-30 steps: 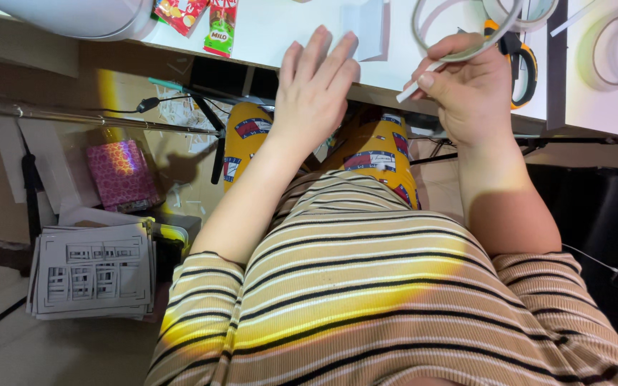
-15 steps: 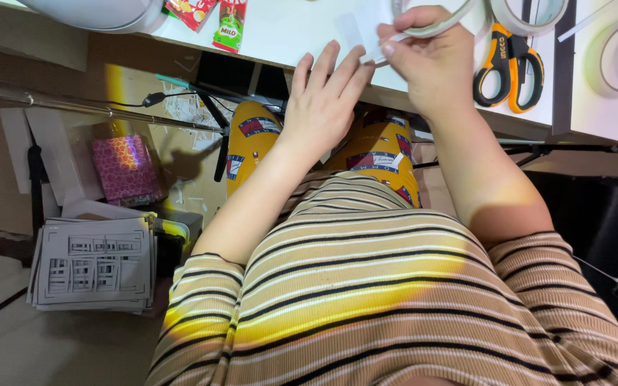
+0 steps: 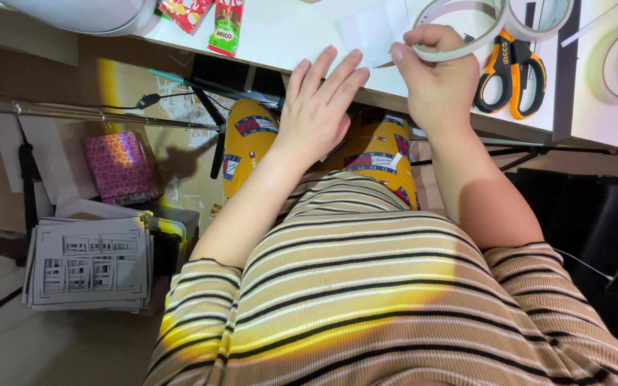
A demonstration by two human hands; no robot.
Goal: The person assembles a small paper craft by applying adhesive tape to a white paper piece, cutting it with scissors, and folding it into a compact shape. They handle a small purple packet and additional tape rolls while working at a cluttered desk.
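A roll of white tape (image 3: 466, 28), a thin, wide ring with an open centre, is tilted up off the white desk (image 3: 287, 36), pinched at its lower rim between the thumb and fingers (image 3: 423, 44) of the right hand (image 3: 438, 86). Its upper arc runs out of the top of the frame. A small sheet of white paper (image 3: 373, 28) lies flat on the desk just left of the roll, its near edge beside the fingertips of the left hand (image 3: 316, 107), which rests open and flat, palm down, at the desk's front edge.
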